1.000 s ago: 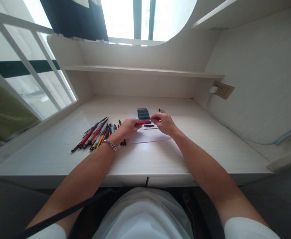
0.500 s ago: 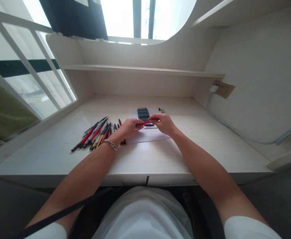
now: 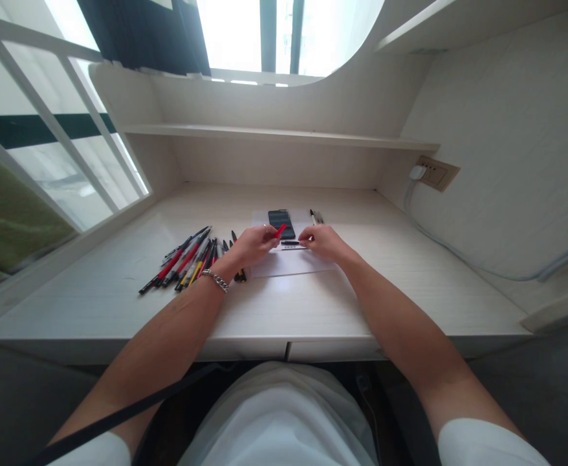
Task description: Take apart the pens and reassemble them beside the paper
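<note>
My left hand is closed in a pinch on a short red pen part, which points up and to the right above the sheet. Across from it, my right hand has its fingertips pinched at the right end of a slim black pen part, low over the paper. A white sheet of paper lies under both hands. Just beyond the black part is a dark, phone-like flat rectangle. Dark print or a thin strip shows on the paper beside the fingers.
Several pens and markers in black, red, grey and yellow lie piled left of my left hand. A few more pens lie behind my right hand. A shelf spans the back; a cable hangs from the socket at right.
My hands have moved apart. The red part, earlier between both hands, is now in my left hand alone and tilted upward. My right hand has dropped to the black part's end.
</note>
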`<control>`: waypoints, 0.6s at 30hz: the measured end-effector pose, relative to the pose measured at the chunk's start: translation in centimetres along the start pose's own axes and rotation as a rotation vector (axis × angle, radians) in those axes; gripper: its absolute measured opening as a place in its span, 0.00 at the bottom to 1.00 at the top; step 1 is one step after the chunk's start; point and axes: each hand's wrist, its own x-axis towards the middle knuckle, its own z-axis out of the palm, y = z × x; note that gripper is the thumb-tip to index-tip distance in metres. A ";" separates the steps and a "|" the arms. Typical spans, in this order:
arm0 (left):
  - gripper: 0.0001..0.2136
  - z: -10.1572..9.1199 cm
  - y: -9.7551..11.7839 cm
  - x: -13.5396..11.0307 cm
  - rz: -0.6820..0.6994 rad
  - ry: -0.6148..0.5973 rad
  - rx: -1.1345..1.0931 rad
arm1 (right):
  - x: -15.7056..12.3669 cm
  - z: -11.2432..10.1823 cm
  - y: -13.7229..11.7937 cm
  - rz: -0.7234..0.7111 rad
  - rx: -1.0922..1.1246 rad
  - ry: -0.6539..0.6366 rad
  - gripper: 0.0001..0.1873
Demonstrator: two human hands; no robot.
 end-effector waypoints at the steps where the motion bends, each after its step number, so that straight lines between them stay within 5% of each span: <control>1: 0.11 0.0 0.0 0.0 -0.003 0.010 0.004 | 0.0 0.0 0.2 0.020 -0.049 -0.029 0.05; 13: 0.11 -0.3 -0.2 0.1 0.012 0.040 0.117 | 0.1 1.0 -0.4 0.117 -0.206 -0.171 0.04; 18: 0.12 -0.5 -0.2 0.1 0.006 0.075 0.205 | 0.2 0.0 0.0 0.129 -0.178 -0.051 0.06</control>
